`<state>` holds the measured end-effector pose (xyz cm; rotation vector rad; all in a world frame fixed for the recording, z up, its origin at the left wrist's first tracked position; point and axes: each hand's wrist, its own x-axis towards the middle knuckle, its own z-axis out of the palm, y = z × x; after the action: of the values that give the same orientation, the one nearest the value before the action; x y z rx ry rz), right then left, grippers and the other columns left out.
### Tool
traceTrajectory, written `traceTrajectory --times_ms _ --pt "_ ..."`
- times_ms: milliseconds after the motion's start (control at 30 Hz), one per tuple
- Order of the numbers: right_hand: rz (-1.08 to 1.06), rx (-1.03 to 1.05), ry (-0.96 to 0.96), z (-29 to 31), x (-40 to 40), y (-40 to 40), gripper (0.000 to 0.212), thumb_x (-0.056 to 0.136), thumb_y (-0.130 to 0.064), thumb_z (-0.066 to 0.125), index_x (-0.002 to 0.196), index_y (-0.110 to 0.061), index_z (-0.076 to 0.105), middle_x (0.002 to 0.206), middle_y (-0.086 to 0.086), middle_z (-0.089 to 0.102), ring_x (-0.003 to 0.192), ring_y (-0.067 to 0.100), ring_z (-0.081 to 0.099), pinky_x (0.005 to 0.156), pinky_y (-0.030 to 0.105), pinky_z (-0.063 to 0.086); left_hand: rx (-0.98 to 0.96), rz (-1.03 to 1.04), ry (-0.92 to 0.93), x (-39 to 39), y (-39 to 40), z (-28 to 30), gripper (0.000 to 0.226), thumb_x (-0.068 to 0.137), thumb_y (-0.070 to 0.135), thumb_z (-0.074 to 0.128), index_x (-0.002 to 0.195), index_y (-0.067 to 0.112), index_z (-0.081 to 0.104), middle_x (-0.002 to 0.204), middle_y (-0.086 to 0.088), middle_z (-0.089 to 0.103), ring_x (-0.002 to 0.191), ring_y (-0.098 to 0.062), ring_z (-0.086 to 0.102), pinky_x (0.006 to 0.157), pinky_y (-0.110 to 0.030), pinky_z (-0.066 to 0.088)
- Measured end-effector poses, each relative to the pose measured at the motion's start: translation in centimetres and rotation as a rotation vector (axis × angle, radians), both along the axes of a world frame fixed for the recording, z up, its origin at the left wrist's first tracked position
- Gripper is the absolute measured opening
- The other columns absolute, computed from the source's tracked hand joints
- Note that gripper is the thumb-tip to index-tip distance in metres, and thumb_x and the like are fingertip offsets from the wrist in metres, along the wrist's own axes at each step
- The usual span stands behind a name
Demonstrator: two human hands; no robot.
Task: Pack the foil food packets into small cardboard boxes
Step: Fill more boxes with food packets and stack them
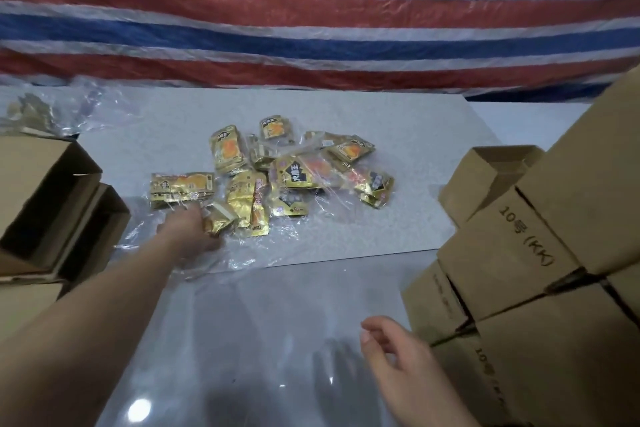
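Head view: the left hand [188,230] is extended forward onto the near-left edge of a pile of gold foil packets [273,172], which lies on a clear plastic sheet [277,246] spread over the grey table [415,156]. The left fingers are motion-blurred and partly hidden behind a crumpled gold packet [221,220] just to the hand's right; they appear to touch it, but whether they curl round it cannot be determined. A flat packet [181,189] directly beyond the left hand lies with its long axis running left to right, printed face up. Farther beyond and to the right of that hand, an upright-looking packet [227,149] has its long axis pointing away from the person. The remaining packets overlap at mixed angles under film glare, and their individual outlines are hard to separate. The right hand [388,347] hovers low over the near table, fingers loosely curled and holding nothing; its wrist is cut off by the lower frame edge. Immediately right of the right hand stands a stack of small cardboard boxes [540,288], cut off at the right edge, one open box [491,166] at its far end. Left of the left forearm, two open cardboard boxes [52,204] lie on their sides, partly out of frame. A striped tarpaulin [311,10] hangs behind the table.
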<state>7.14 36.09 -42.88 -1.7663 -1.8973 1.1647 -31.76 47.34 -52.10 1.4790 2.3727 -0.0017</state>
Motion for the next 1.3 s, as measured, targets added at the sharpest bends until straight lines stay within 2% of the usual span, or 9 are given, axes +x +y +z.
traceTrajectory --times_ms 200,400,500,567,733,833,967,1200,1300 --pt "-0.036 -0.025 0.096 1.1 -0.8 0.3 0.013 0.092 -0.024 0.066 0.087 -0.035 0.066 0.080 -0.007 0.071 0.079 -0.005 0.064 0.071 0.007 0.044 0.074 0.022 -0.101 0.6 -1.9 3.2 0.039 0.075 0.036 0.078 0.092 0.017 0.049 0.094 -0.004 0.061 0.071 -0.011 0.051 0.054 -0.026 0.037" --pt "-0.109 -0.157 0.433 6.8 -4.5 1.1 0.007 0.093 -0.029 0.067 0.100 -0.029 0.065 0.101 -0.004 0.071 0.096 0.010 0.068 0.082 0.019 0.050 0.421 0.086 -0.449 5.9 -5.7 14.4 0.045 0.087 0.034 0.068 0.126 0.021 0.050 0.101 0.002 0.059 0.082 -0.016 0.056 0.070 -0.028 0.038" --pt "-0.092 -0.253 0.741 11.9 -6.4 1.0 0.065 0.070 -0.054 0.068 0.129 -0.033 0.051 0.126 -0.012 0.058 0.108 -0.009 0.058 0.100 0.023 0.046 0.536 -0.045 -0.550 10.9 -9.1 21.0 0.021 0.088 0.033 0.064 0.106 0.032 0.054 0.090 0.015 0.058 0.083 -0.010 0.054 0.070 -0.025 0.038" --pt "-0.025 -0.313 0.883 15.1 -7.4 0.4 0.081 0.066 -0.060 0.066 0.139 -0.037 0.040 0.137 -0.013 0.054 0.123 -0.002 0.053 0.112 0.036 0.040 0.598 -0.115 -0.681 14.5 -11.5 25.3 0.013 0.088 0.031 0.063 0.096 0.038 0.055 0.084 0.020 0.060 0.081 0.003 0.055 0.069 -0.013 0.039" --pt "0.001 -0.363 1.094 20.3 -7.2 -1.7 0.052 0.078 -0.050 0.063 0.116 -0.017 0.072 0.120 0.008 0.071 0.115 0.017 0.066 0.092 0.027 0.054 0.646 -0.194 -0.910 21.8 -15.5 31.1 0.017 0.086 0.028 0.053 0.093 0.043 0.060 0.090 0.020 0.067 0.086 0.002 0.063 0.070 -0.009 0.045" --pt "0.033 -0.361 1.131 21.8 -5.2 -2.7 0.033 0.084 -0.044 0.062 0.100 -0.023 0.080 0.121 0.015 0.070 0.116 0.021 0.066 0.096 0.031 0.053 0.637 -0.284 -0.788 23.7 -16.6 31.9 0.027 0.096 0.033 0.041 0.116 0.036 0.059 0.110 0.022 0.062 0.109 -0.008 0.056 0.093 -0.022 0.045" --pt "0.040 -0.386 1.108 21.7 -2.9 -4.2 0.042 0.086 -0.036 0.063 0.118 -0.011 0.069 0.125 0.017 0.068 0.120 0.026 0.063 0.103 0.039 0.048 0.454 -0.389 -0.406 24.3 -18.1 31.3 0.064 0.085 0.061 0.004 0.148 0.054 0.005 0.159 0.016 0.023 0.143 -0.012 0.019 0.120 -0.046 0.015" --pt "0.021 -0.511 1.012 17.8 -2.2 -7.6 0.059 0.083 -0.046 0.065 0.126 -0.006 0.063 0.127 0.018 0.066 0.123 0.029 0.061 0.108 0.042 0.044 0.294 -0.288 -0.390 25.6 -21.3 26.4 0.065 0.091 0.044 0.006 0.155 0.035 0.013 0.163 0.012 0.012 0.149 -0.015 0.011 0.121 -0.040 0.007" --pt "0.033 -0.485 0.949 15.2 -1.2 -8.6 0.042 0.081 -0.032 0.078 0.115 -0.009 0.066 0.102 0.005 0.076 0.098 0.017 0.071 0.087 0.027 0.054 0.271 -0.204 -0.555 24.7 -22.9 23.3 0.061 0.098 0.048 0.000 0.153 0.034 0.021 0.162 0.007 0.017 0.148 -0.012 0.015 0.121 -0.032 0.006"
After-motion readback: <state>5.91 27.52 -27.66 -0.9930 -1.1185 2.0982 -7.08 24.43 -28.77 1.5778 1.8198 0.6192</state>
